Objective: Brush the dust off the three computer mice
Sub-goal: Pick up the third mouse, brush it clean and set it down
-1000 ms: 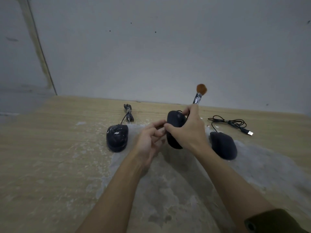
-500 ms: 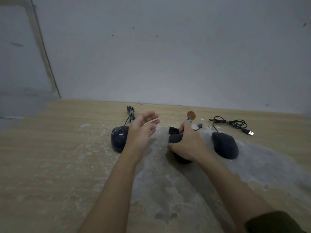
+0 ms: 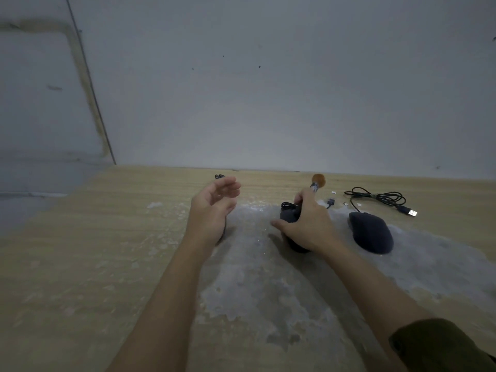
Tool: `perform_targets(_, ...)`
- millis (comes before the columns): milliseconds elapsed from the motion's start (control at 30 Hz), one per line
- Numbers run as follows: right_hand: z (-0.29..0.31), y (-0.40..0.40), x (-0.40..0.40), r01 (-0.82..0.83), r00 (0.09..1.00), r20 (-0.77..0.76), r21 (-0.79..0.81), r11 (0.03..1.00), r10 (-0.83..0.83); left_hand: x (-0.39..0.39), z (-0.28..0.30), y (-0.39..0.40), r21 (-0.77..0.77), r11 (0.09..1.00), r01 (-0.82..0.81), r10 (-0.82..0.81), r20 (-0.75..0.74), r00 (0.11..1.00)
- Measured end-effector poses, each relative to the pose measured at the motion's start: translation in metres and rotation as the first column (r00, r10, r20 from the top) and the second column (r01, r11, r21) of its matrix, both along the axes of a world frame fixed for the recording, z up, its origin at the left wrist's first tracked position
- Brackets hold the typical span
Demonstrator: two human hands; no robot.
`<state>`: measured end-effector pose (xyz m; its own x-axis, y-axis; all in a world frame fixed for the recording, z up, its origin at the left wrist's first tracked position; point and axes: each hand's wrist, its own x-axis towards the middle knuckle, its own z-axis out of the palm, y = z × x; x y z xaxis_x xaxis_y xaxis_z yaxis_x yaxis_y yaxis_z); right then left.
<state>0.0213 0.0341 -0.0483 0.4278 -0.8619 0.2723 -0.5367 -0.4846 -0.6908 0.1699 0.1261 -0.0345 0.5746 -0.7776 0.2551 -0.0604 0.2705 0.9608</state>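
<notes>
Three dark mice lie in a row on the worn wooden table [image 3: 80, 264]. The middle mouse [image 3: 288, 216] rests on the table under my right hand [image 3: 306, 224], which covers most of it and also holds a small brush [image 3: 317, 181], its brown bristles pointing up and away. The right mouse [image 3: 371, 235] lies free beside that hand. My left hand [image 3: 213, 208] hovers open, fingers spread, above the left mouse, which it hides almost entirely; only a dark sliver shows by the wrist.
A coiled black cable with a USB plug [image 3: 381, 198] lies behind the right mouse. A second USB plug [image 3: 331, 202] lies just behind my right hand. The wall rises right behind the table's far edge. A grey worn patch [image 3: 268, 291] covers the table's middle.
The middle mouse has come down from the air onto the table under my right hand. My left hand let go of it, opened and moved left over the left mouse.
</notes>
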Motion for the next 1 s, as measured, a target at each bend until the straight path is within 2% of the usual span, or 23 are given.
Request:
perform_targets(100, 0.002, 0.01, 0.01, -0.041, 0.995, 0.084, -0.158, 0.987, 0.054, 0.023, 0.001, 0.019, 0.041, 0.997, -0.06, 0.052, 0.165, 0.985)
perform_targets(200, 0.001, 0.022, 0.03, -0.135, 0.98, 0.12, -0.191, 0.972, 0.16, 0.045, -0.009, 0.036, 0.076, 0.985, -0.154, 0.141, 0.154, 0.978)
perform_targets(333, -0.01, 0.035, 0.062, -0.249, 0.957, 0.118, -0.132, 0.959, 0.265, 0.055, -0.025, 0.042, 0.121, 0.969, -0.216, 0.229, -0.109, 0.967)
perform_targets(500, -0.02, 0.051, 0.092, -0.223, 0.964, 0.141, -0.043, 0.974, 0.227, 0.056, -0.035, 0.03, 0.148, 0.985, -0.083, 0.136, -0.394, 0.909)
perform_targets(700, -0.019, 0.058, 0.113, -0.169, 0.978, 0.115, -0.075, 0.983, 0.176, 0.057, -0.032, 0.026, 0.122, 0.992, 0.016, 0.055, -0.555, 0.83)
perform_targets(867, -0.02, 0.062, 0.119, -0.083, 0.975, 0.199, -0.076, 0.994, 0.097, 0.054, -0.032, 0.025, 0.083, 0.996, 0.02, 0.033, -0.588, 0.808)
perform_targets(1000, -0.018, 0.064, 0.111, -0.042, 0.964, 0.258, -0.066, 0.997, 0.057, 0.056, -0.031, 0.025, 0.019, 0.999, 0.04, -0.014, -0.707, 0.707)
